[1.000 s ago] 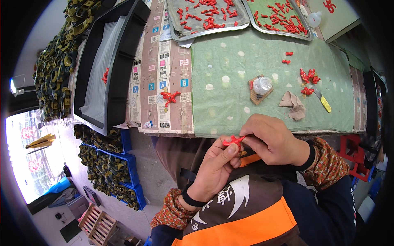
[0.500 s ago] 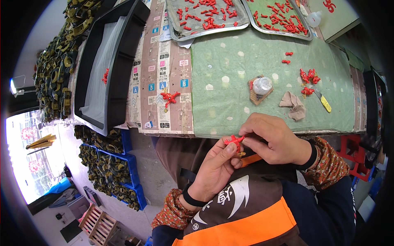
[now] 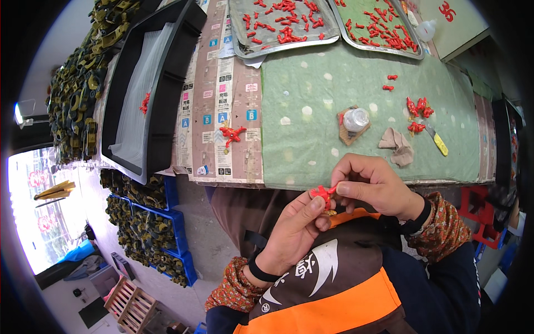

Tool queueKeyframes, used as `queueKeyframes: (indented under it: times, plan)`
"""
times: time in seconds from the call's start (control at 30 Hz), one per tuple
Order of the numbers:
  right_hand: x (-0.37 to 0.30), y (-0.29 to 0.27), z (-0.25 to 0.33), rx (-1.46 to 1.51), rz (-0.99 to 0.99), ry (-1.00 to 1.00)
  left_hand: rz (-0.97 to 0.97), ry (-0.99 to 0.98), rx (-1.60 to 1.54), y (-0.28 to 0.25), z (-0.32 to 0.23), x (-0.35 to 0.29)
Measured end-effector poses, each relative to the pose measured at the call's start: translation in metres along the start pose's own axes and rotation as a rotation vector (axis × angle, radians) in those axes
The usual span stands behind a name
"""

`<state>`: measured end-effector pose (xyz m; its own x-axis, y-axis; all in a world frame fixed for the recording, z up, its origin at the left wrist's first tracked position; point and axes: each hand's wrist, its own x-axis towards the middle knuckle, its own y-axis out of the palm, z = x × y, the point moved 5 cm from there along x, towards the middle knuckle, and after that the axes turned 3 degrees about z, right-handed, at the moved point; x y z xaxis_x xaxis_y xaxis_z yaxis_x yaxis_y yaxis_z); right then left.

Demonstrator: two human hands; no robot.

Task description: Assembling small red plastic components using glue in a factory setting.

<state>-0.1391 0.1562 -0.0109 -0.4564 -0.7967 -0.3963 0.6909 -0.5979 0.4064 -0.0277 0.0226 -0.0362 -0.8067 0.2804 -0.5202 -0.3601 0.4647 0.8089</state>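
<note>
My left hand (image 3: pixel 297 222) is closed around a small red figure (image 3: pixel 321 193), pinching it between thumb and fingers near the table's front edge. A gold-coloured bit shows under it. My right hand (image 3: pixel 375 186) pinches a red limb-like part at the figure's right side; whether that part is joined to the figure, I cannot tell. On the table, a similar red figure (image 3: pixel 231 135) lies to the left. Several red pieces (image 3: pixel 420 107) are grouped at the right beside a yellow-handled knife (image 3: pixel 438 141). Two small red parts (image 3: pixel 388 88) lie farther back.
Metal trays (image 3: pixel 289 49) with many small red parts stand at the back. A black bin (image 3: pixel 161 106) with a clear liner is at the left. A clear jar (image 3: pixel 356 119) on a cardboard piece and a crumpled cloth (image 3: pixel 396 147) lie ahead of my hands.
My right hand has shifted slightly right and down, its fingers now pinching the red part more visibly. My left hand keeps its hold on the figure.
</note>
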Motion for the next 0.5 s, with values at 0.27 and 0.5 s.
queueKeyframes:
  times: [0.27, 0.5]
  plan:
    - [-0.003, -0.003, 0.000, 0.094, -0.002, 0.036, 0.031, 0.007, 0.001, 0.003, 0.001, 0.002]
    - [-0.014, -0.013, 0.035, -0.312, -0.150, -0.160, 0.043, 0.032, -0.022, 0.007, -0.003, 0.001]
